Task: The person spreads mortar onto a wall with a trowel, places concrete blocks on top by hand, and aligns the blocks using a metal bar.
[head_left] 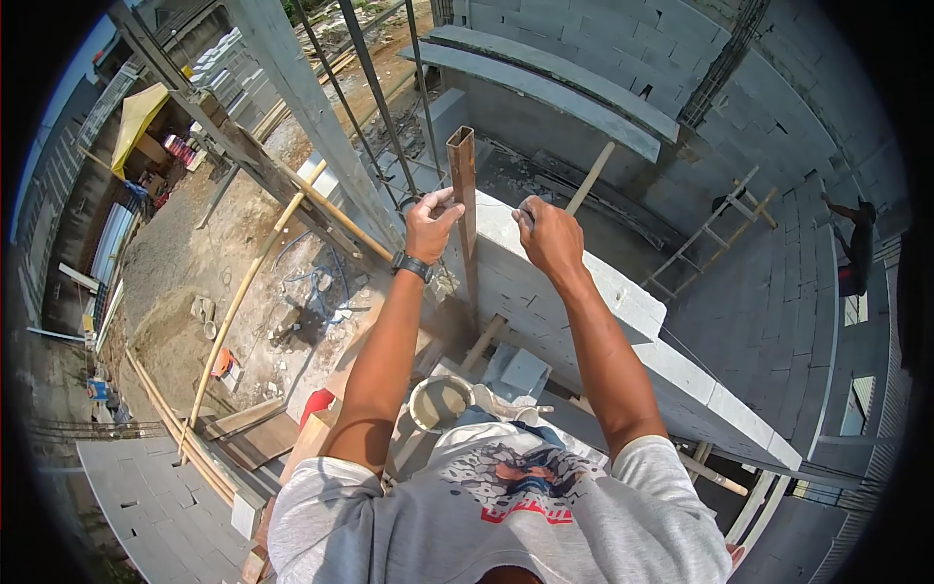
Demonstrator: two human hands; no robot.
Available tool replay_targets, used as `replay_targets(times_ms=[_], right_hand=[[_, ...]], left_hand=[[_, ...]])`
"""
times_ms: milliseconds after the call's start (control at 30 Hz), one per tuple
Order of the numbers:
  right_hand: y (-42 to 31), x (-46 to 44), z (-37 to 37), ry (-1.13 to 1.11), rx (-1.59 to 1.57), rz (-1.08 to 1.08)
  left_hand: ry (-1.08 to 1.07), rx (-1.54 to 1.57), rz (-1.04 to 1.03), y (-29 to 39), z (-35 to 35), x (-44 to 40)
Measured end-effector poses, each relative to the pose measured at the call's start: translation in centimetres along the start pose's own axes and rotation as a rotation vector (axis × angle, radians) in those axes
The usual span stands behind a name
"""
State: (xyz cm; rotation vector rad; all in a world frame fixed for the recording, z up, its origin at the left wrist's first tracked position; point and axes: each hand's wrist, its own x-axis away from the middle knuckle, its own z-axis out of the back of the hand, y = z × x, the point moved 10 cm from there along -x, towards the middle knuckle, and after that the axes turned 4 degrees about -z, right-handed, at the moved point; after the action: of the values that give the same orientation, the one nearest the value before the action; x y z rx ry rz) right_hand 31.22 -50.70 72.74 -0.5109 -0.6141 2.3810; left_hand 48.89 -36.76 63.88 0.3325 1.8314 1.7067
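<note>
My left hand [430, 229] is closed at the left side of an upright rusty metal tube [463, 204], its thumb and fingers pinched close together. To the right of the tube, my right hand [551, 236] is closed above the top of a pale block wall [613, 292]. A thin dark line [494, 201], like wire or string, runs between the two hands across the tube. What each fingertip pinches is too small to make out clearly. A watch is on my left wrist.
A bucket of grey mix [441, 403] stands close below me. Bamboo poles [243, 302] cross at the left, beside thin vertical rods [375, 88]. A ladder [715, 234] leans at the right, near another person [856, 243]. The ground lies well below.
</note>
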Motion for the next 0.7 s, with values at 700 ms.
replay_targets(times_ms=[700], right_hand=[[-6.2,-10.4,-2.9,0.133,0.358,0.66]], left_hand=[[0.205,-0.266,-0.206,3.5,0.0,1.5]])
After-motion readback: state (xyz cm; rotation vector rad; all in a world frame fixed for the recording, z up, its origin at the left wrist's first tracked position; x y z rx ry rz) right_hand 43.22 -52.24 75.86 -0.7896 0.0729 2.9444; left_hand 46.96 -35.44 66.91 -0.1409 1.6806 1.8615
